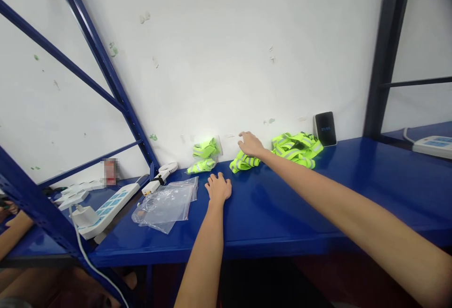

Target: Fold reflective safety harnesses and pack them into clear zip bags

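Observation:
My left hand (218, 188) lies on the blue tabletop with its fingers spread, holding nothing. It is just right of the clear zip bags (169, 204). My right hand (251, 144) hovers, fingers apart, over a small bundle of neon-yellow reflective straps (243, 162); whether it touches the bundle I cannot tell. To its right, a larger loose heap of the same strapping (298, 148) rests near the wall. Behind my left hand, two folded yellow bundles (205, 149) appear to be in clear bags, one above the other.
A white handheld fan (167, 170) and a white power strip (109, 209) lie at the left. A dark-screened device (325, 129) leans at the back right. Blue rack posts (106, 63) rise at the left. Another person's arm (16, 232) shows at the far left.

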